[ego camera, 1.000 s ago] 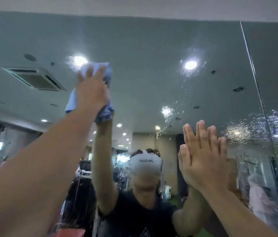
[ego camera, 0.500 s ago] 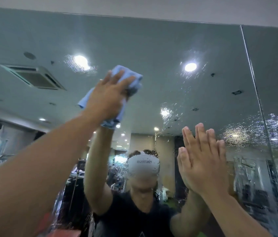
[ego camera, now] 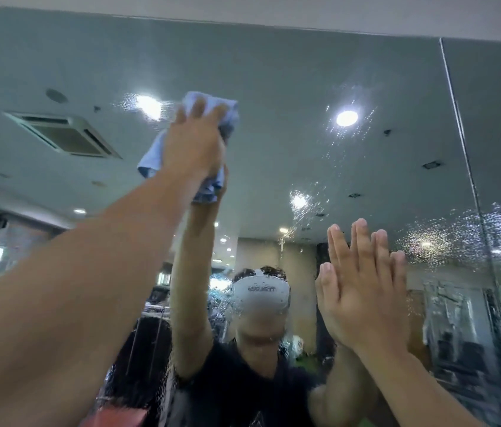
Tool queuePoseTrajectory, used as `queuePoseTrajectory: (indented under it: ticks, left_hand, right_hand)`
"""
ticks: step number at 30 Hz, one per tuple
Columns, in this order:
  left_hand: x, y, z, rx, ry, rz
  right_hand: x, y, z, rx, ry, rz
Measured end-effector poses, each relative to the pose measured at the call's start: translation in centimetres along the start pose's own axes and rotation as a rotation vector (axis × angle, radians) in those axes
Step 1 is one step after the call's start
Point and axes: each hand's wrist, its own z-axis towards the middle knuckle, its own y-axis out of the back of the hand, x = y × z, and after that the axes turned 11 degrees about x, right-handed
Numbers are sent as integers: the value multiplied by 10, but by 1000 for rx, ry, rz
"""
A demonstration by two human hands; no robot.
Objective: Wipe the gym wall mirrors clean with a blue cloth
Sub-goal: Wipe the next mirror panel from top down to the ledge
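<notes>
My left hand [ego camera: 193, 149] is up high, fingers curled over the crumpled light-blue cloth [ego camera: 150, 158], pressing it against the large wall mirror [ego camera: 273, 72], well left of the vertical panel seam [ego camera: 464, 149]. My right hand [ego camera: 363, 297] lies flat on the glass, fingers straight and together, lower and nearer that seam. Water droplets [ego camera: 427, 241] speckle the glass beside the seam.

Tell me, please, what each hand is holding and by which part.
The left hand holds the blue cloth bunched around its middle, ends free, against the mirror; the right hand holds nothing, lying flat on it.
</notes>
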Motion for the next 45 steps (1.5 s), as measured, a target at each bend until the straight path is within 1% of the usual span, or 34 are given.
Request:
queuePoseTrajectory:
  ticks: [3, 5, 7, 10, 13, 15, 16, 18, 19, 22, 24, 26, 27, 28, 30, 32, 34, 35, 36, 37, 39, 41, 43, 45]
  left_hand:
    - [-31, -8, -18, 11, -144, 106]
    - [-31, -5, -34, 26, -240, 93]
    - [-24, -3, -58, 89, -375, 103]
    - [-12, -15, -124, 135, -645, 204]
    - [8, -24, -192, 228, -969, 257]
    - [17, -21, -196, 265, -1115, 268]
    - [19, -20, -187, 272, -1135, 271]
    - [17, -17, -159, 242, -1086, 280]
    - [17, -16, -140, 208, -1011, 289]
    - [9, -9, -89, 136, -707, 298]
    - [-5, -12, -77, 119, -587, 260]
    - [-21, -18, -88, 86, -531, 229]
    - [-27, -22, -102, 76, -553, 219]
    - [-31, -27, -118, 84, -612, 217]
    - [-34, -32, -158, 141, -785, 207]
    - [-27, -33, -189, 208, -1000, 213]
    - [-13, -30, -201, 268, -1185, 257]
    - [-7, -29, -197, 282, -1228, 276]
    - [-3, -27, -190, 280, -1233, 292]
    - [-1, -25, -178, 277, -1204, 301]
    - [0, -20, -149, 231, -1074, 286]
    - [-3, -11, -117, 154, -887, 260]
    - [-11, -5, -95, 113, -694, 209]
    - [-21, -15, -91, 94, -611, 171]
  right_hand:
    - [-2, 2, -2, -1, 13, 6]
    - [-3, 3, -2, 8, 16, 12]
    - [-2, 3, 0, 8, 13, 24]
    - [-1, 3, 0, -2, 2, 50]
    - [0, 2, -2, -15, -3, 56]
    - [2, 1, -2, -18, -11, 60]
    - [3, 1, -2, -21, -13, 62]
    - [3, 2, -2, -24, -13, 60]
    - [2, 2, -1, -24, -10, 57]
    - [2, 3, -1, -28, 0, 39]
    - [2, 3, -1, -30, 2, 39]
    - [1, 4, -2, -20, 2, 39]
    - [0, 4, -2, -12, 0, 43]
    - [0, 4, -2, -4, -1, 49]
    - [0, 3, -1, 1, -3, 67]
    - [1, 3, -1, -9, -5, 78]
    - [1, 2, -2, -8, -8, 81]
    - [1, 2, -2, -7, -10, 78]
    - [1, 2, -2, -9, -11, 74]
    - [1, 2, -2, -14, -10, 70]
    - [2, 2, -1, -21, -11, 65]
    - [2, 1, -2, -28, -12, 61]
    - [1, 1, -3, -44, -3, 57]
    - [-1, -1, -3, -46, -3, 55]
